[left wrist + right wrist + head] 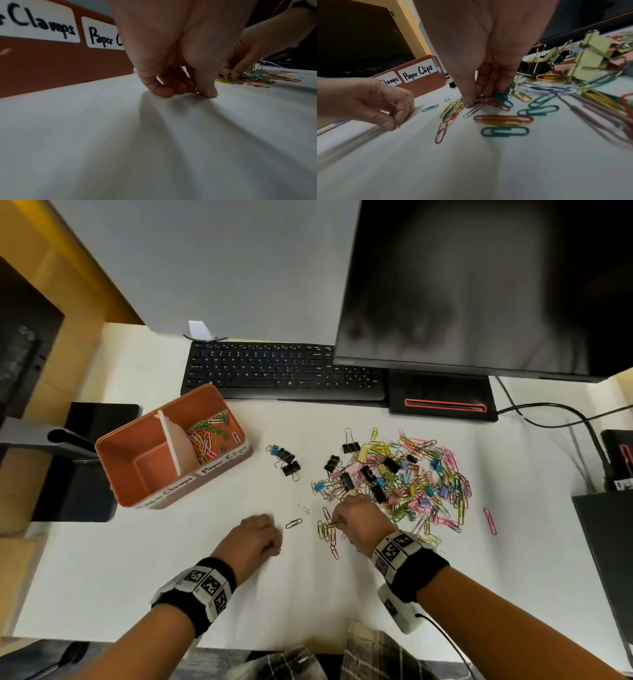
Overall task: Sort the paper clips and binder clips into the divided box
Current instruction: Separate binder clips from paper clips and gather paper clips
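Note:
An orange divided box (116, 474) stands at the left, labelled "Clamps" and "Paper Clips" (418, 71); coloured paper clips (209, 433) lie in its right compartment, the left one looks bare. A mixed pile of paper clips and binder clips (404, 477) covers the table's middle right. My right hand (337, 523) sits at the pile's near-left edge, thumb and fingers (469, 102) pinching a bunch of paper clips (494, 100). My left hand (274, 547) rests on the table, fingertips (207, 93) pinching a small silver paper clip (397, 126).
Three dark binder clips (286, 460) lie apart between box and pile. Loose paper clips (294, 523) lie between my hands, and a pink one (489, 520) at the right. A keyboard (274, 371) and a monitor (479, 285) stand behind.

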A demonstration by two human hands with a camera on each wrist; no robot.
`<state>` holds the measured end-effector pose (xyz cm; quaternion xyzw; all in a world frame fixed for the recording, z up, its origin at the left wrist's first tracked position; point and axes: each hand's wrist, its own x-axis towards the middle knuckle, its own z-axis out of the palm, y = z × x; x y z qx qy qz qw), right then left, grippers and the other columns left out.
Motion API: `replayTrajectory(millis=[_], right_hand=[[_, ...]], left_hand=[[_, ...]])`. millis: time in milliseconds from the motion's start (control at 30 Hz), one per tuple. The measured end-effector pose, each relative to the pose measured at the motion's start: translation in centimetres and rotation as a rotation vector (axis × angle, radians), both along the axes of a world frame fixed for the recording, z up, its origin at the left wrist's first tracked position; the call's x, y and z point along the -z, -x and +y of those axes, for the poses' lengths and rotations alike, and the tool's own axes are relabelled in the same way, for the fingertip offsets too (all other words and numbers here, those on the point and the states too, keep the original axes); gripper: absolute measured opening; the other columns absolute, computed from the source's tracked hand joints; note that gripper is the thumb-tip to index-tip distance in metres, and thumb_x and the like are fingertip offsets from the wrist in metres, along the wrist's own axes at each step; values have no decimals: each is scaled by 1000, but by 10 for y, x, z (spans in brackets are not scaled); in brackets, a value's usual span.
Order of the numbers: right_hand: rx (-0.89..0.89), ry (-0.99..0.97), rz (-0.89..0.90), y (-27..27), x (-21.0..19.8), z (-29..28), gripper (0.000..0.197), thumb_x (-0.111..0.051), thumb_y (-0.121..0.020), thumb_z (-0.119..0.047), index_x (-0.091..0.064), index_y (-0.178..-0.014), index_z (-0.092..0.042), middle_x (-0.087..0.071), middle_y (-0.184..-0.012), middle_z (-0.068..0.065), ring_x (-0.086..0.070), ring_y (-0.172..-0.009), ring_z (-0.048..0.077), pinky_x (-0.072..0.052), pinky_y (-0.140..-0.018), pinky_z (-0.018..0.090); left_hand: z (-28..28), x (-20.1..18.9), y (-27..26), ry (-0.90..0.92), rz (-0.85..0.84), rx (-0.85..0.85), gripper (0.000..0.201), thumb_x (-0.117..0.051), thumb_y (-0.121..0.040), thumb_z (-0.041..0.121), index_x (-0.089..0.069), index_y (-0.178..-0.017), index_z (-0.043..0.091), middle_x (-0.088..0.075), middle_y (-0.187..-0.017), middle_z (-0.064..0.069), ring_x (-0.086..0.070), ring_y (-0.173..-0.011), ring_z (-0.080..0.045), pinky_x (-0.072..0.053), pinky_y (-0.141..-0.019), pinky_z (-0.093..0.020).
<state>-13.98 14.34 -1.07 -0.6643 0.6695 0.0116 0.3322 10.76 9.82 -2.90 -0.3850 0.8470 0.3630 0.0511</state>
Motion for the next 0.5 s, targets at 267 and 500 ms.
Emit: replayTrajectory(millis=[267, 500], right_hand=[[-29, 14, -23, 8, -8, 2, 19, -48, -93, -16, -63, -103, -11, -65, -103, 7, -57, -98, 22, -49, -83, 33], [33, 45, -126, 8, -17, -2, 18, -53, -92, -17, -64, -103, -8, -62, -106, 8, -58, -96, 21, -48, -88, 33]], left_hand=[[4, -3, 13, 75, -11, -49, 11, -60, -80, 9, -57, -78, 19, -60, -76, 1, -55, -77, -24, -46, -70, -30], [3, -6, 23, 95, -74, -55, 11, -47, -89, 12, -58, -89, 13, -48, -92, 0, -37, -85, -17, -41, -77, -29]])
